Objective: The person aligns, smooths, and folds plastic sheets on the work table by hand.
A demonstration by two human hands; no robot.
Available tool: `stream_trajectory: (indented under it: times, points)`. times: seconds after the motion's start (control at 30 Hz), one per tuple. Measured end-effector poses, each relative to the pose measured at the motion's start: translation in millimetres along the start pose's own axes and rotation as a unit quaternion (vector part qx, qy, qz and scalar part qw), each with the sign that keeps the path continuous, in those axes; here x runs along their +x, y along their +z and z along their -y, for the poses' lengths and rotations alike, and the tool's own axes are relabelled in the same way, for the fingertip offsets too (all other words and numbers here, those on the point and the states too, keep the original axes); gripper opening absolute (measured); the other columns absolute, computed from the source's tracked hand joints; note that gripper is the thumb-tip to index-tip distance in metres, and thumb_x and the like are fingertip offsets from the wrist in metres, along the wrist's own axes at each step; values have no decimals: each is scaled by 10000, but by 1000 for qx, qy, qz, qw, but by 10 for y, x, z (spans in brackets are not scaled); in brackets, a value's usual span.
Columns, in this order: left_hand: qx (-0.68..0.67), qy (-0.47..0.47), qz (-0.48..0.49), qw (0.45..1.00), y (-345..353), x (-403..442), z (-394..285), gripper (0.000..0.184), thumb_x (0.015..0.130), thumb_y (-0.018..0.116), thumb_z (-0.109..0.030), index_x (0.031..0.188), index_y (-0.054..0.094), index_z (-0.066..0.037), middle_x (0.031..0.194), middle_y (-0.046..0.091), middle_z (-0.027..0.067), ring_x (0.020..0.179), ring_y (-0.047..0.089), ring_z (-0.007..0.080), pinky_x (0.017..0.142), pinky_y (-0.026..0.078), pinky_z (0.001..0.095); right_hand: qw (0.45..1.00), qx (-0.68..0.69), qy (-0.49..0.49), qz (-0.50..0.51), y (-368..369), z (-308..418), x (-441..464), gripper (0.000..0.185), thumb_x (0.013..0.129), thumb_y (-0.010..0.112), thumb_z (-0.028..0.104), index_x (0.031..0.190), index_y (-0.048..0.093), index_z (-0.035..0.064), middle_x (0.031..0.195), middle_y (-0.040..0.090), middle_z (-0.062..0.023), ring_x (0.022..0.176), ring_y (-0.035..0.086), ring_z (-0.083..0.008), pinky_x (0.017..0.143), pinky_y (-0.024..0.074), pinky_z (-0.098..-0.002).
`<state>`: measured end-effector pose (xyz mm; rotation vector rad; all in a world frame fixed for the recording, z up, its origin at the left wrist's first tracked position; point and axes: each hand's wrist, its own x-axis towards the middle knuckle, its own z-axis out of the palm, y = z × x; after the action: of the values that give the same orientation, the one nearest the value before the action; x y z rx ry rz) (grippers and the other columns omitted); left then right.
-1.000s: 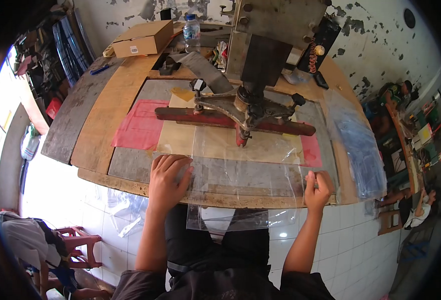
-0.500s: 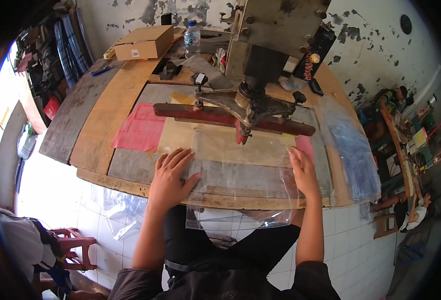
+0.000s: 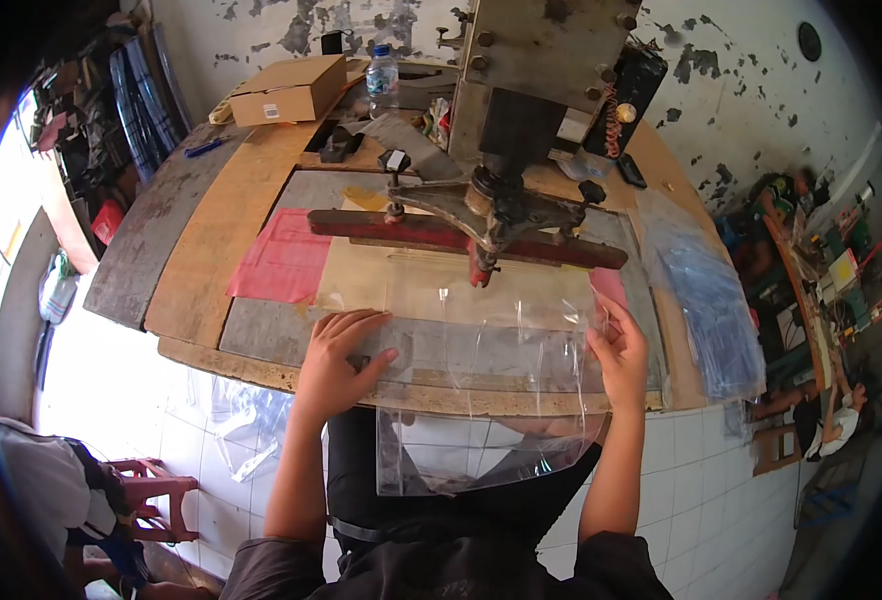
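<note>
A clear plastic sheet (image 3: pixel 491 375) lies over the front of the press bed, its near end hanging past the table edge above my lap. At its left side, my left hand (image 3: pixel 341 362) rests with fingers stretched and thumb apart, fingertips at the sheet's edge. My right hand (image 3: pixel 621 350) pinches the right edge between thumb and fingers. Just beyond the sheet is the press head with a long red bar (image 3: pixel 551 250), above a cream-coloured board (image 3: pixel 356 272). Pink sheet material (image 3: pixel 283 255) shows left of that board.
A stack of clear bluish plastic (image 3: pixel 706 310) lies along the table's right side. Farther back are a cardboard box (image 3: pixel 289 90), a water bottle (image 3: pixel 382 85) and a dark phone (image 3: pixel 631 171). A red stool (image 3: pixel 156 495) and a seated person are at lower left; other people are at right.
The plastic sheet has slid toward me, and its near end hangs lower. My right hand has come slightly nearer, its fingers closing on the edge. My left hand has flattened a little.
</note>
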<state>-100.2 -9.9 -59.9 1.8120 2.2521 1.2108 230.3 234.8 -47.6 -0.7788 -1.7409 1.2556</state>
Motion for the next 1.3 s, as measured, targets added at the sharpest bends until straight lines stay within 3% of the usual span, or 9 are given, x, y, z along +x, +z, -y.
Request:
stream_trajectory:
  times: [0.07, 0.17, 0.3, 0.4, 0.47, 0.77, 1.03, 1.1, 1.3]
  points:
    - [-79, -73, 7, 994, -14, -21, -35, 506, 888, 818, -239, 1349, 702, -66, 1365, 700, 141, 1296, 621, 357, 1141, 429, 470, 1000, 19, -16, -13, -63, -122, -148, 486, 987, 766, 57, 1447, 616, 18, 1212, 660, -44, 873, 650, -94, 713, 540, -245]
    - [-72, -67, -92, 991, 75, 41, -68, 558, 927, 787, -245, 1431, 637, -58, 1300, 725, 163, 1274, 627, 376, 1124, 448, 473, 996, 69, -53, -32, -86, -283, -323, 484, 977, 786, 58, 1427, 619, -2, 1184, 650, -44, 877, 649, -104, 715, 544, -248]
    - [-65, -84, -67, 992, 165, 78, -35, 566, 985, 733, -266, 1476, 582, -29, 1186, 763, 165, 1197, 673, 371, 1071, 485, 457, 984, 113, -131, -41, -103, -423, -397, 496, 945, 829, 60, 1393, 627, -14, 1150, 632, -50, 895, 639, -108, 728, 547, -255]
    - [-273, -87, -51, 957, 215, 95, -102, 518, 1063, 651, -299, 1475, 567, 4, 1068, 786, 150, 1094, 724, 295, 1006, 521, 399, 980, 110, -158, -53, -131, -473, -393, 488, 943, 826, 41, 1386, 628, -7, 1150, 626, -58, 917, 630, -107, 737, 543, -248]
    - [-436, -125, -49, 890, 224, 66, -140, 484, 1109, 583, -306, 1464, 567, 23, 1012, 788, 117, 1024, 741, 214, 967, 534, 345, 979, 107, -161, -57, -137, -483, -388, 484, 942, 824, 34, 1383, 629, -5, 1148, 623, -58, 923, 626, -108, 741, 541, -245]
    - [-423, -127, -24, 897, 235, 9, -142, 625, 1066, 625, -152, 1599, 354, 30, 1022, 766, 143, 1033, 735, 207, 985, 519, 336, 981, 86, -155, -82, -114, -487, -409, 450, 945, 805, 8, 1366, 645, -2, 1189, 619, -60, 1008, 628, -122, 770, 551, -247]
    - [-426, -128, -16, 896, 229, -27, -113, 588, 1044, 687, -132, 1541, 407, 13, 1158, 750, 176, 1060, 736, 230, 1008, 539, 363, 982, 62, -146, -101, -124, -528, -416, 468, 939, 819, 44, 1370, 645, -11, 1225, 617, -62, 1036, 617, -125, 812, 547, -252]
    - [-424, -120, -12, 898, 229, -33, -110, 558, 1020, 622, -10, 1543, 428, 10, 1168, 766, 160, 1047, 725, 185, 972, 545, 334, 982, 61, -148, -97, -126, -520, -410, 467, 938, 817, 42, 1369, 646, -11, 1223, 616, -61, 1040, 614, -126, 829, 543, -256]
    - [-422, -116, -12, 899, 216, -47, -123, 590, 1009, 620, 11, 1563, 416, 9, 1171, 764, 154, 1028, 715, 173, 968, 541, 326, 981, 57, -155, -96, -128, -525, -408, 468, 938, 818, 47, 1370, 647, -6, 1208, 615, -55, 1046, 606, -133, 897, 519, -273]
